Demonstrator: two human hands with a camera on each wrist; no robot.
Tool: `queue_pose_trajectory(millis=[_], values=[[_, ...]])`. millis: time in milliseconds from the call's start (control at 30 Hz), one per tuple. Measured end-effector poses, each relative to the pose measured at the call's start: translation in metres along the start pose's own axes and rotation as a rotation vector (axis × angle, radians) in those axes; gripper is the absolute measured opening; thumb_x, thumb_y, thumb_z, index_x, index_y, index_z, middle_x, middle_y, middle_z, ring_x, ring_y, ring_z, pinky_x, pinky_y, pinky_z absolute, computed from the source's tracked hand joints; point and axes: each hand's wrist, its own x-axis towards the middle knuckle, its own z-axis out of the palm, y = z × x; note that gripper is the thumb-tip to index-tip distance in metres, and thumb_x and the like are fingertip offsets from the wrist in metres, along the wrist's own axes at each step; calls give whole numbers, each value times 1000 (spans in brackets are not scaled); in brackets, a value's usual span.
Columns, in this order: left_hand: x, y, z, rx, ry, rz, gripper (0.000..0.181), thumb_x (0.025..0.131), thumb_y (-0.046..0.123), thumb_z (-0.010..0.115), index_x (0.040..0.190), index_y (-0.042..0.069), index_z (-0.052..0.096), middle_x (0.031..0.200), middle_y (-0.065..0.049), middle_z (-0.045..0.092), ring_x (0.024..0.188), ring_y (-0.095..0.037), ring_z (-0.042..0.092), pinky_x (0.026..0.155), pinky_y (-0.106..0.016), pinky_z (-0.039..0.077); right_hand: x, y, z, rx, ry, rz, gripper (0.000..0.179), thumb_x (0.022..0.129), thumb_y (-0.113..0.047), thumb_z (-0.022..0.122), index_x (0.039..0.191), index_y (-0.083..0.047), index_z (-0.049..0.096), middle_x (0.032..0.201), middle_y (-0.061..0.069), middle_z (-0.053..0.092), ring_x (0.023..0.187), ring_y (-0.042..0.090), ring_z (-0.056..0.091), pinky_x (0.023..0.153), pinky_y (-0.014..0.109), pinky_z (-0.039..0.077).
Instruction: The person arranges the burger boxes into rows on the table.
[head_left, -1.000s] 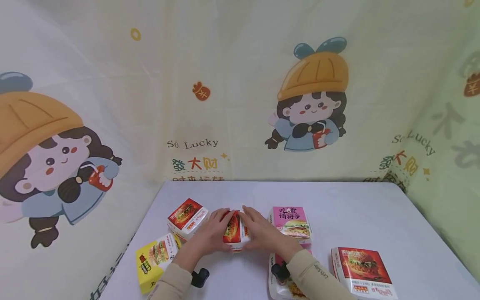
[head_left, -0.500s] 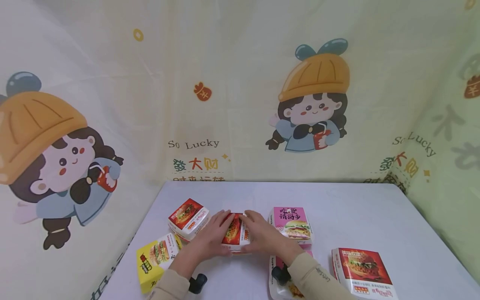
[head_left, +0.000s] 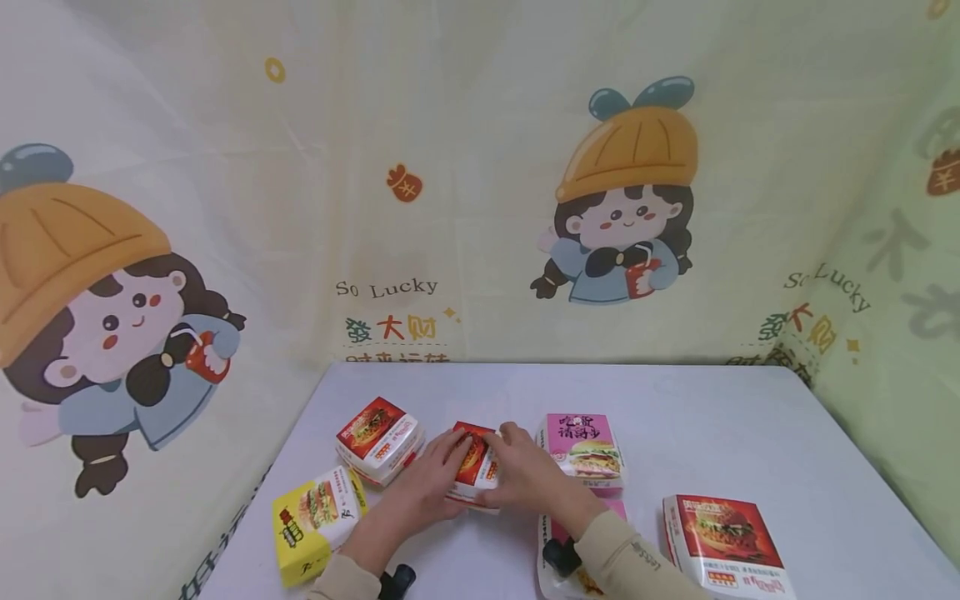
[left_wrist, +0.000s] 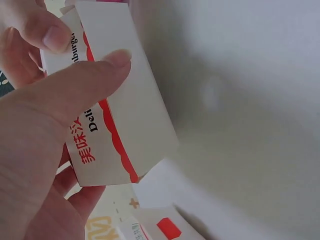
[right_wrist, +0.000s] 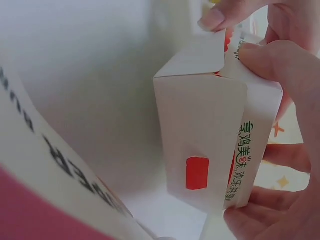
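A red-and-white burger box [head_left: 476,457] sits between both hands near the middle of the white table, turned slightly askew. My left hand [head_left: 426,482] grips its left side; in the left wrist view the thumb [left_wrist: 112,65] lies across the box's near face, with fingers round the far side. From the right, my right hand [head_left: 534,472] grips the same box. Its thumb [right_wrist: 265,56] presses the near part in the right wrist view, and its other fingers curl round the far side. A red tab [right_wrist: 197,173] shows on the box's end flap.
Left of the hands lie another red-and-white burger box [head_left: 381,440] and a yellow one [head_left: 317,525]. On the right stand a pink box [head_left: 581,450], a further pink box [head_left: 551,533] partly under the right forearm, and a large red-and-white box [head_left: 726,542]. A printed cloth [head_left: 495,208] hangs behind.
The held box has turned slightly clockwise, its far edge now slanting. Both hands keep hold of it, and the right hand's fingertips have shifted slightly to the right.
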Motion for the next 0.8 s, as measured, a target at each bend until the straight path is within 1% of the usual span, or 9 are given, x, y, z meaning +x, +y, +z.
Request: queue_pose_trajectory(millis=[100,200,267,400,467,567,600,700,800], values=[[-2,0,2,48,39,34,89,80,32,83,152,8,36,156,-11,37,144,-29,36,113,-45,43,-2,-2,-1,-27,6,-14,82,71,-54,82,137,-14,55,129,12,52,102,20,53,81,36,59],[-3,0,5,80,77,61,87,80,33,83,150,7,39,153,-12,40,142,-29,40,112,-44,44,-3,-3,-1,-51,4,-12,81,71,-56,81,135,-14,56,125,12,52,98,19,53,78,35,58],[-3,0,7,90,98,70,86,80,34,83,150,7,40,152,-12,42,141,-29,41,111,-44,45,-4,-3,-1,-52,-8,-2,81,72,-57,80,136,-15,55,125,11,51,98,19,52,78,35,58],[-5,-1,10,91,107,54,85,81,33,82,151,10,39,153,-10,42,141,-28,40,112,-44,44,-5,-3,-3,-47,-41,2,83,72,-58,80,138,-14,54,128,11,51,100,20,54,81,37,58],[-6,-2,11,86,99,38,84,82,29,81,152,11,38,154,-10,41,142,-30,40,112,-46,44,-6,-4,-3,-45,-59,-4,86,72,-57,80,140,-13,53,131,12,51,103,21,55,85,39,58],[-8,-1,12,63,55,-10,85,83,25,81,154,15,35,158,-9,36,145,-33,35,114,-50,41,-7,-4,-3,-45,-84,-10,88,73,-56,80,143,-12,50,136,13,51,111,23,56,94,42,56],[-8,-1,12,54,39,-25,88,81,26,82,154,16,34,158,-9,35,145,-34,33,114,-52,40,-8,-4,-3,-43,-89,-13,89,73,-56,80,144,-12,50,137,14,50,113,24,56,96,43,55],[-8,1,12,24,-13,-84,98,77,39,84,156,19,30,161,-10,30,148,-37,28,116,-56,36,-9,-4,-4,-46,-99,-16,86,75,-54,80,144,-12,49,139,13,50,118,25,55,99,45,54],[-9,4,13,7,-29,-126,106,71,55,83,156,20,30,161,-13,29,148,-40,25,116,-59,34,-10,-5,-6,-51,-97,-30,83,76,-52,80,143,-11,51,138,13,51,116,25,56,96,44,56]])
